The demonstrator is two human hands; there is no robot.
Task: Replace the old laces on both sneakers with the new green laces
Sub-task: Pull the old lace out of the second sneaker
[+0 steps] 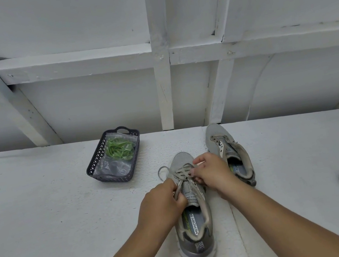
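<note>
Both hands are pinching the old grey lace [182, 171] of the near sneaker [190, 208], left hand [161, 206] and right hand [211, 172], while green laces [118, 148] are lying bagged in the basket [96, 172] on the surface [44, 213].

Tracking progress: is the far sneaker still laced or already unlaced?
Unlaced: the far sneaker shows bare eyelets and an open tongue, no lace across.

Bright, even light; soft shadows; edges bowed, perhaps slightly soft.
</note>
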